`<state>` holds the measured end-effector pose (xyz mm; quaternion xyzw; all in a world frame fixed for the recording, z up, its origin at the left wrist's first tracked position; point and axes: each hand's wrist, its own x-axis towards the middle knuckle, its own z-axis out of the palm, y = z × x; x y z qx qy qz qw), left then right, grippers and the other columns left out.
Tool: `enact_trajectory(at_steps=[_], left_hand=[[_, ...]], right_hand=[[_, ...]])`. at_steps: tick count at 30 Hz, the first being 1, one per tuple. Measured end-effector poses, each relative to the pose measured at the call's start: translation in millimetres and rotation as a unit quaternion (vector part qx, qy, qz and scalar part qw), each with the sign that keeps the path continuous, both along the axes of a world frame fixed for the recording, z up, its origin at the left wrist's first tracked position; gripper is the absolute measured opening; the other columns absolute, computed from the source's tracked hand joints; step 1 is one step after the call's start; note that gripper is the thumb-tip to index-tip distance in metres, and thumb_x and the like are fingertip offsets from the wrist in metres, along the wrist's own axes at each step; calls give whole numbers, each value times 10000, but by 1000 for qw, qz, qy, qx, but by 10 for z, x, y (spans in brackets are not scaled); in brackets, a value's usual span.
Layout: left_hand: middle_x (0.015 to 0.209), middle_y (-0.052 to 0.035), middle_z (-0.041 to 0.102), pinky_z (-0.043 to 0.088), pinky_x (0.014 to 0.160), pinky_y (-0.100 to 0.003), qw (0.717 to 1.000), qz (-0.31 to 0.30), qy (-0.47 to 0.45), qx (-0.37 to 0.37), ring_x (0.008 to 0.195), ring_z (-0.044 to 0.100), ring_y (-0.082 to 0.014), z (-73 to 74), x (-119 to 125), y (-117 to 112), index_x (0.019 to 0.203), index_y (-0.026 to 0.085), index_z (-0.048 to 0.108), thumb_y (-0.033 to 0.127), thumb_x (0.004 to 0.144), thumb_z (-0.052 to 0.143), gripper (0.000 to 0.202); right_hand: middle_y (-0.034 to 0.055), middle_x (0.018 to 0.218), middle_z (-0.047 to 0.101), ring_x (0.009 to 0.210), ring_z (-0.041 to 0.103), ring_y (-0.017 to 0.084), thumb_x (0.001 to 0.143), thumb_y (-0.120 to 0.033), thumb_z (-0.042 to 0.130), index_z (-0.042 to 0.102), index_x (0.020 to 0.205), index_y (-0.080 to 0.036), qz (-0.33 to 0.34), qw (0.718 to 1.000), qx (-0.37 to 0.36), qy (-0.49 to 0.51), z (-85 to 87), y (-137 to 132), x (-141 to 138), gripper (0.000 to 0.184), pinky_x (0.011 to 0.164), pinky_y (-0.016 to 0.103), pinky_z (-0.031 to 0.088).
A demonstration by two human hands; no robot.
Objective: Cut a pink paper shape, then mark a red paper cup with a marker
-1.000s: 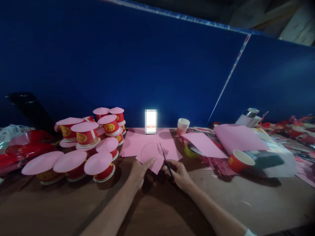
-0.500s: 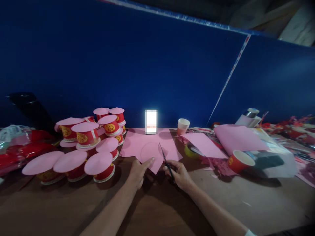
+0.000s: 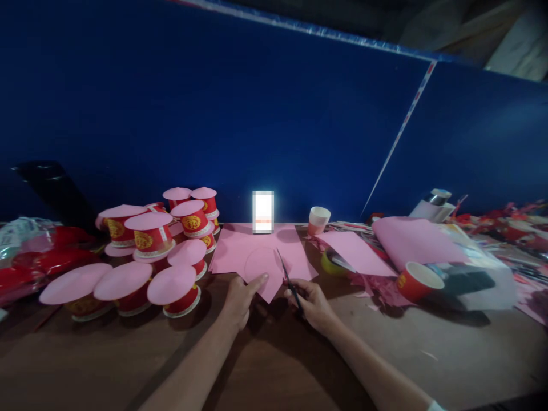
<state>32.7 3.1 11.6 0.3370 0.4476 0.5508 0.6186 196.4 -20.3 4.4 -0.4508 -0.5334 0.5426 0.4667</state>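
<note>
My left hand (image 3: 243, 298) pinches a piece of pink paper (image 3: 269, 288) at its near left side, thumb on top. A drawn curve shows on this paper. My right hand (image 3: 311, 302) is closed round the handles of black scissors (image 3: 293, 290). Their blades point away from me, along the right side of the pink piece; whether they are fully closed I cannot tell. Beneath and behind lies a stack of pink paper sheets (image 3: 231, 245). A bright, blurred-out phone-like screen (image 3: 262, 212) stands at the back of the stack.
Several red paper cups with pink discs on top (image 3: 149, 235) crowd the left. At the right are a white cup (image 3: 319, 219), loose pink sheets (image 3: 359, 251), paper scraps (image 3: 385, 290) and a red cup (image 3: 418, 282). A blue partition (image 3: 257, 114) closes off the back.
Almost nothing differs. The pink piece in my left hand has shifted very slightly; both hands and the scissors keep nearly the same place.
</note>
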Motion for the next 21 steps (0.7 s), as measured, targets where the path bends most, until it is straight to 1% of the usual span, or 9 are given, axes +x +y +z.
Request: enact_trajectory(at_steps=[7, 11, 13, 17, 19, 21], left_hand=[[647, -102, 697, 504, 555, -297, 1000, 6, 15, 3, 585, 636, -202, -29, -4, 14, 813, 59, 673, 361, 544, 770, 417], [784, -125, 713, 510, 644, -306, 1000, -8, 13, 23, 675, 650, -204, -23, -4, 8, 852, 62, 670, 330, 577, 756, 394], [819, -135, 713, 511, 664, -311, 1000, -12, 16, 20, 703, 655, -211, -14, 0, -1, 867, 62, 671, 321, 575, 757, 399], [779, -144, 715, 513, 620, -310, 1000, -10, 26, 2, 654, 654, -215, 2, 11, -18, 814, 54, 682, 319, 546, 773, 387], [785, -143, 716, 514, 599, -306, 1000, -13, 23, -5, 634, 654, -211, 8, 15, -23, 821, 57, 686, 314, 539, 776, 392], [819, -144, 717, 518, 602, -301, 1000, -17, 13, -3, 654, 659, -212, 9, 16, -25, 850, 63, 685, 312, 541, 775, 406]], right_hand=[[-51, 524, 474, 435, 397, 53, 700, -388, 675, 628, 949, -119, -1, 1000, 6, -15, 9, -12, 6, 369, 362, 152, 266], [-21, 580, 526, 460, 444, 65, 701, -420, 667, 630, 953, -129, -1, 1000, 0, -15, 32, -20, 7, 388, 350, 145, 271], [-16, 589, 533, 463, 453, 66, 698, -434, 665, 637, 929, -131, 1, 1000, -4, -11, 45, -21, 4, 383, 350, 144, 275], [-16, 580, 532, 467, 461, 73, 678, -449, 675, 635, 902, -130, -8, 1000, -12, -3, 56, -19, 2, 392, 350, 144, 275], [-20, 573, 527, 468, 462, 75, 680, -441, 677, 631, 903, -129, -11, 1000, -9, -7, 51, -16, 5, 386, 353, 146, 281], [-24, 568, 521, 465, 458, 71, 693, -424, 670, 629, 900, -127, -10, 1000, -1, -9, 41, -13, 9, 365, 366, 150, 293]])
